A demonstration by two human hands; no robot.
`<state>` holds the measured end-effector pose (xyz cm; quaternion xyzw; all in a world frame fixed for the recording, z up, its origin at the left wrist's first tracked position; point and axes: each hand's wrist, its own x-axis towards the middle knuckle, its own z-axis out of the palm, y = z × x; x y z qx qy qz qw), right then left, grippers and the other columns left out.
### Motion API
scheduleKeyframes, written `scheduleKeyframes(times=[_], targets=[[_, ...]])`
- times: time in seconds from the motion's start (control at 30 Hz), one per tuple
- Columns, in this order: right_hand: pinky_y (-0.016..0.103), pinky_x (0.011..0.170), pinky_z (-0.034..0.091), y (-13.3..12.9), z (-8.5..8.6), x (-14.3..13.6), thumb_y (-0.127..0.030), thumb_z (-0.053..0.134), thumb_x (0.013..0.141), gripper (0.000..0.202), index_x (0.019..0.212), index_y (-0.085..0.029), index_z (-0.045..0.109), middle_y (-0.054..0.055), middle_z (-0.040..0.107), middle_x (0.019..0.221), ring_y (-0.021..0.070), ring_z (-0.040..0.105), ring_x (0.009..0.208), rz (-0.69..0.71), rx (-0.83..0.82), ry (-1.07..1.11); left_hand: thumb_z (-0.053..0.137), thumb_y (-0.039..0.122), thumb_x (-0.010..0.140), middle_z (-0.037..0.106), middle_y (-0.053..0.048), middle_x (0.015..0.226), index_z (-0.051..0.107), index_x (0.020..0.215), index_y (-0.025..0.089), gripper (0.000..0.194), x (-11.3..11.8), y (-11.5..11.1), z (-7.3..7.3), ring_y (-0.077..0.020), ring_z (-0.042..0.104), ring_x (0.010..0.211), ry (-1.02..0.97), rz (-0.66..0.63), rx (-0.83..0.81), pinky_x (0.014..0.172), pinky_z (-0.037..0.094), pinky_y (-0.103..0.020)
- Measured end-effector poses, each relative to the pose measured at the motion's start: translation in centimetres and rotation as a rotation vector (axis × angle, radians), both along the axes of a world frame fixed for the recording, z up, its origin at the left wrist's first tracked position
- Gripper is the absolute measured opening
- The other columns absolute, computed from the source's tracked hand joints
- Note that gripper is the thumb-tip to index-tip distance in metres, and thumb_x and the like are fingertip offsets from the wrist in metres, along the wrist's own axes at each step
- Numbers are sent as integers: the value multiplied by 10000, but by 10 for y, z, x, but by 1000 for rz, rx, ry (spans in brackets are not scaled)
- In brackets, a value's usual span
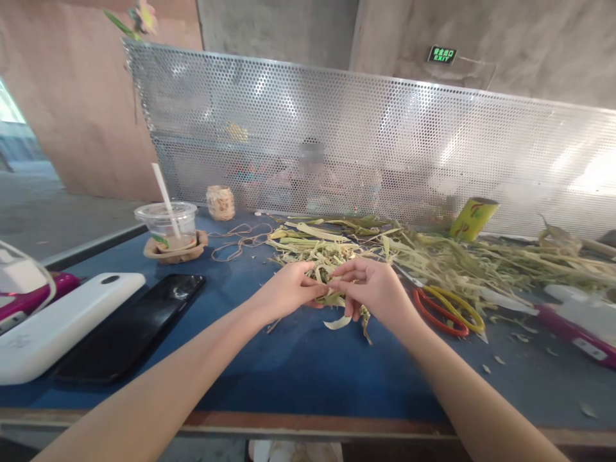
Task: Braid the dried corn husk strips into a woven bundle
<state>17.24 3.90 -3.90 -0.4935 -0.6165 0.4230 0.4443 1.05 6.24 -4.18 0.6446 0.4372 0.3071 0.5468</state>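
Over the middle of the blue table, my left hand (pixel 294 286) and my right hand (pixel 373 290) face each other with a small gap between them. Both have their fingers bent and pinched on a bundle of pale green dried leaf strips (pixel 321 274). Its loose ends hang below my right hand, one of them a curled pale strip (pixel 337 323). How the strips join between my fingertips is partly hidden. A heap of cut leaf strips (pixel 317 247) lies just behind the hands. Scissors with red and yellow handles (pixel 445 312) rest right of my right hand.
On the left are a black phone (pixel 129 327), a white power bank (pixel 72 324), a plastic cup (pixel 168 221) with a straw, and twine (pixel 240 242). More dried leaves (pixel 443 260), a yellow-green can (pixel 473 219) and a magenta power strip (pixel 577 333) lie right. A perforated metal screen (pixel 346 128) stands behind.
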Motion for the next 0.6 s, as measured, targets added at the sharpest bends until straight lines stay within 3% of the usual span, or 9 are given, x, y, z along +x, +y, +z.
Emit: scheduleKeyframes(times=[0.1,0.23,0.4,0.6], targets=[[224,302,438,-2,-1,-1,-279,679,653,169,739,-177,576,-22,598,527,108,527,300,-58,64,-59,674,263,714,724,-121,882,343,1329,75,724,0,1,-2,-223,687,744,6,4,-6,688,525,-299],[231,322,436,-2,-5,-1,-285,651,681,122,731,-198,582,7,631,665,96,528,318,-104,165,-147,665,280,723,693,-145,998,234,1378,82,809,0,1,-4,-222,687,762,13,22,-33,723,531,-320],[252,387,425,-3,-8,0,-276,627,706,76,743,-222,589,-4,636,683,78,482,313,-133,267,-307,678,283,707,693,-159,985,202,1383,47,860,0,2,-4,-222,685,755,32,35,-35,724,536,-321],[235,546,434,-8,-9,-3,-227,625,719,42,751,-230,598,1,652,692,127,588,549,-162,479,-496,637,250,722,715,-130,873,218,1376,16,811,-2,6,-10,-234,670,756,71,53,-1,736,520,-359]])
